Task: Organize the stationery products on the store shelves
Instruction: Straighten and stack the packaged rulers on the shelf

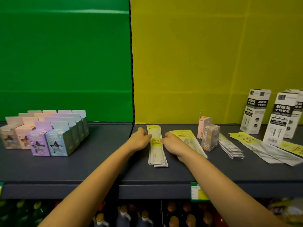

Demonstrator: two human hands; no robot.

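A stack of long, narrow white packets with yellow tops [157, 154] lies lengthwise on the dark shelf [98, 164], just right of the shelf's middle seam. My left hand [140, 139] touches the stack's left edge and my right hand [174, 143] touches its right edge, fingers bent in against the sides near a yellow label. Under my right hand lies a wider yellow-topped packet [182, 134], partly hidden.
Rows of pastel boxes [47, 133] stand at the left. To the right are two small boxes [209, 136], a fan of flat packets [230, 147], long yellow-topped packets [262, 148] and tall white boxes [277, 118]. Bottles [124, 217] fill the shelf below.
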